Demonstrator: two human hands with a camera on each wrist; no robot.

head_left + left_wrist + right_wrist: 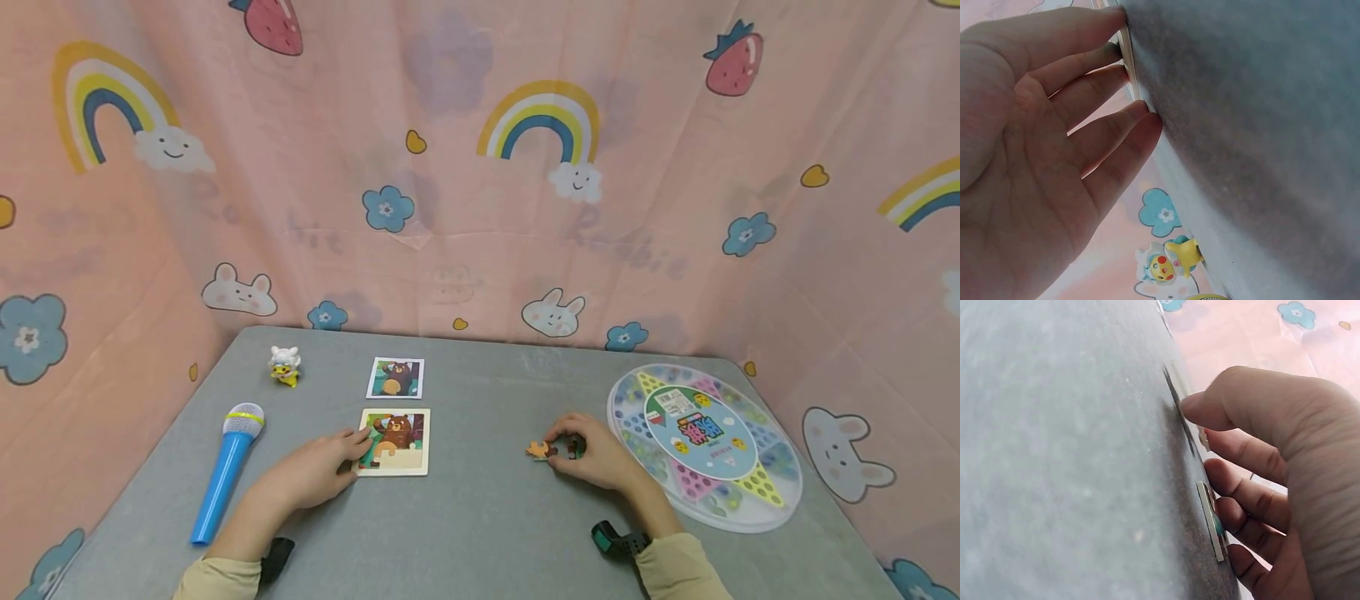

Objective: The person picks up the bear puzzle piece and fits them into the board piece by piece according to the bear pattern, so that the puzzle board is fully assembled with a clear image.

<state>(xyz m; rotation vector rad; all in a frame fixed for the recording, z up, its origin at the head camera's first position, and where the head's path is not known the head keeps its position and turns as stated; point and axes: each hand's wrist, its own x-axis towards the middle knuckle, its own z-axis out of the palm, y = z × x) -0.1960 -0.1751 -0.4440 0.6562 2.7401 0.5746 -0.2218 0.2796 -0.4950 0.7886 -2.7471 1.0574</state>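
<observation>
In the head view, my left hand (324, 468) rests its fingertips against the left edge of a wooden bear jigsaw puzzle (408, 460). Its fingers look fairly straight in the left wrist view. The puzzle's lower part shows bare cream wood. Just behind it lies a printed bear picture card (396, 379). To the right, my right hand (596, 454) pinches an orange and brown puzzle piece (538, 450) between thumb and index finger, close to the tabletop. A second, darker puzzle piece (1212, 522) with some green lies under the other fingers, partly hidden.
A blue toy microphone (225, 475) lies left of my left arm, with a small white and yellow figurine (285, 367) behind it. A round Chinese checkers set (705, 446) lies right of my right hand. Patterned pink cloth (457, 275) hangs behind the grey table (480, 542).
</observation>
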